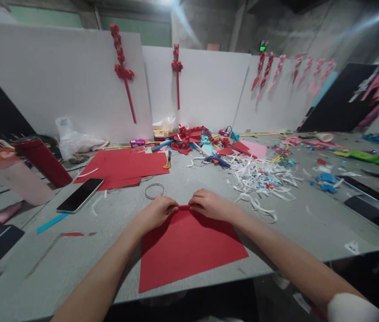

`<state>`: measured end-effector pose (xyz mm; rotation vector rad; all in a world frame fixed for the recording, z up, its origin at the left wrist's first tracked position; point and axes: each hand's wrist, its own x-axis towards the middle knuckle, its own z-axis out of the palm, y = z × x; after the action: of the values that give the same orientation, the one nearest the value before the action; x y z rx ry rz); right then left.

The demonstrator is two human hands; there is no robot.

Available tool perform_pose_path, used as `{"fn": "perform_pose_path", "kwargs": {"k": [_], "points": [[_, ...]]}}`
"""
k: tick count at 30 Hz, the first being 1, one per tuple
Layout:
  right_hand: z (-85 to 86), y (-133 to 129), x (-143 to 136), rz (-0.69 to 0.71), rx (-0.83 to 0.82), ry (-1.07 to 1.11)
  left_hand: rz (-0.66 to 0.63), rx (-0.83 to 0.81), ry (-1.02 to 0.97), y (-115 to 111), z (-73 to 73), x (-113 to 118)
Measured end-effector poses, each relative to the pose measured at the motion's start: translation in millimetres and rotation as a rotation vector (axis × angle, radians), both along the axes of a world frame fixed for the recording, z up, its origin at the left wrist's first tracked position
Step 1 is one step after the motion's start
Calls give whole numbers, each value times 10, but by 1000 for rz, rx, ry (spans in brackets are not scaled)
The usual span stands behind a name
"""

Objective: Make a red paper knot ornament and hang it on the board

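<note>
A sheet of red paper [192, 250] lies on the grey table in front of me, its near corners close to the table's front edge. Its far edge is rolled or folded into a narrow strip. My left hand [157, 212] pinches that strip at its left part, fingers closed. On the right part, my right hand [209, 205] grips the same strip with bent fingers. A short stretch of it shows between both hands. Just beyond my left hand lies a thin metal ring or bangle [154, 191].
Stacked red sheets [125, 163], a phone [80, 195], a red bottle [44, 161] and a pink tumbler [18, 174] are on the left. White paper shreds [259, 172] and a blue glue gun [216, 160] lie beyond my right hand. Red paper ornaments [177, 67] hang on the white partition.
</note>
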<state>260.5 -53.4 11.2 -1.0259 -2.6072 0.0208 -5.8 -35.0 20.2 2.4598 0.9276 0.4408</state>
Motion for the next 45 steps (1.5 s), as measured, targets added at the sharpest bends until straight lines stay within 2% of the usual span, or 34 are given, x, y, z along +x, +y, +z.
{"fn": "perform_pose_path", "kwargs": {"k": [8, 21, 27, 33, 40, 45], "points": [[-19, 16, 28, 36, 46, -29, 0, 29, 31, 5, 8, -1], [10, -7, -13, 3, 33, -42, 40, 42, 42, 3, -6, 1], [-16, 16, -1, -1, 51, -72, 68, 43, 41, 34, -56, -13], [-41, 9, -10, -13, 105, -99, 82, 172, 148, 23, -131, -15], [-87, 24, -25, -6, 143, -101, -20, 377, 230, 83, -200, 13], [-143, 42, -41, -40, 130, -76, -29, 391, 225, 110, -250, 18]]}}
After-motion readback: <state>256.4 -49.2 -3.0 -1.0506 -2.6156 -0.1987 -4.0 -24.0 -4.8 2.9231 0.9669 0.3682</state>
